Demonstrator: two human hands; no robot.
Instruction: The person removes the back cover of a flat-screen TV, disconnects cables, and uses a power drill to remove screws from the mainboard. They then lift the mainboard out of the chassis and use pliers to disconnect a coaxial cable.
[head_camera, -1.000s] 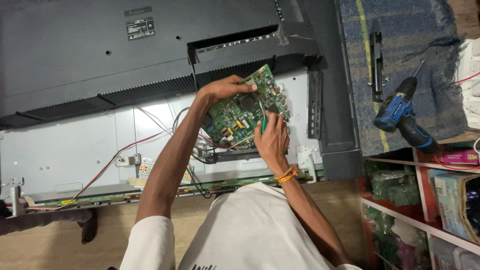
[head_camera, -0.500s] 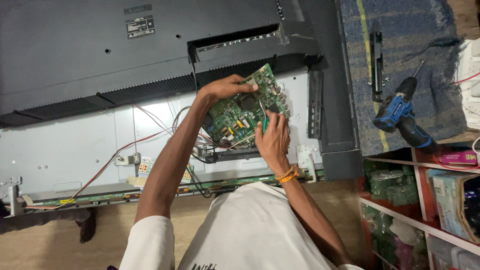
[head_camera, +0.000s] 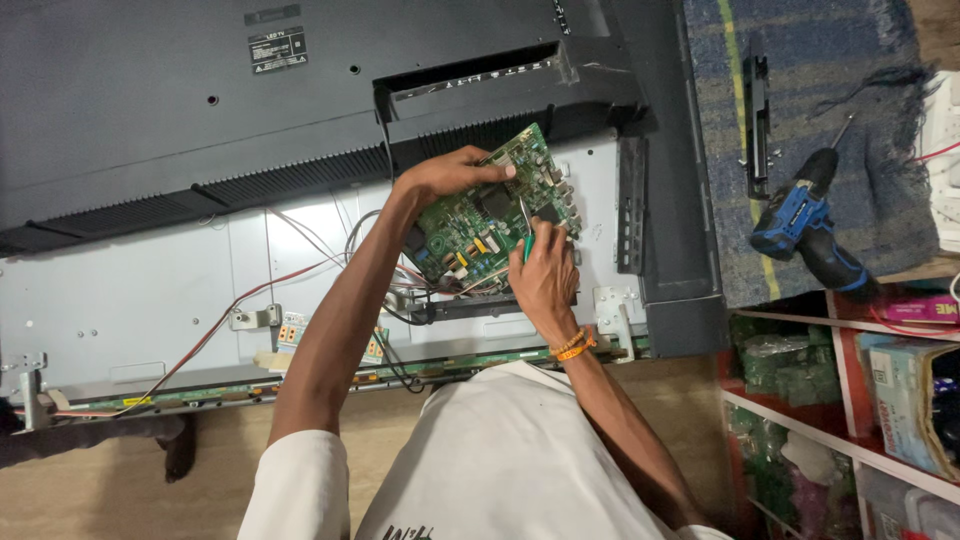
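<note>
- Left hand (head_camera: 452, 174) grips the top edge of the green circuit board (head_camera: 490, 215), fingers curled over its upper rim, lifting it tilted off the metal chassis.
- Right hand (head_camera: 543, 275) is closed around a small green-handled tool (head_camera: 527, 245), tip pressed against the board's lower right area; an orange band (head_camera: 572, 347) circles that wrist.
- The board sits at centre frame, above the silver metal back panel (head_camera: 140, 310) of an opened television, with thin wires (head_camera: 400, 290) trailing from its lower edge at 7 o'clock.
- A red wire (head_camera: 215, 325) runs off toward 8 o'clock across the panel to the long strip along the bottom edge.
- At 11 o'clock from the hands, the dark plastic rear cover (head_camera: 150, 130) is pushed back; a small rectangular white-on-black label (head_camera: 277, 49) sits near its top, and a smaller dark tag just above it.
- At 3 o'clock, a blue and black cordless drill (head_camera: 800, 225) lies on a blue woven mat (head_camera: 850, 120), bit pointing up toward 1 o'clock.
- A black bracket (head_camera: 757, 125) lies upright on the mat, just left of the drill.
- At 4 o'clock, red-edged shelves (head_camera: 850, 330) hold clear bags of green parts (head_camera: 780, 365) and a pale boxed package (head_camera: 905, 390), with a pink packet (head_camera: 925, 308) above.
</note>
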